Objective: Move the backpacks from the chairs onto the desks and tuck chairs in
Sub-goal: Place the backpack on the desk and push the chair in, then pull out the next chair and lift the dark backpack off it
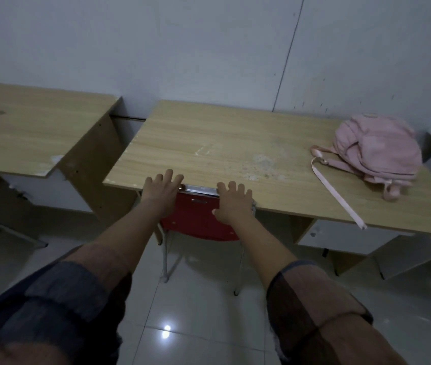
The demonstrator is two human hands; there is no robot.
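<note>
Chair-tucking step: left hand [160, 194] and right hand [233, 205], fingers spread flat, on red chair [198, 219] back at desk [222, 143] front edge; backpack [377, 151] at right edge; next, likely release.

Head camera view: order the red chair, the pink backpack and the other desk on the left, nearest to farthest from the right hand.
1. Red chair: directly under the right hand, which rests on its backrest.
2. Pink backpack: to the right, on the near desk.
3. Left desk: beyond the left hand, across the gap between desks.
</note>
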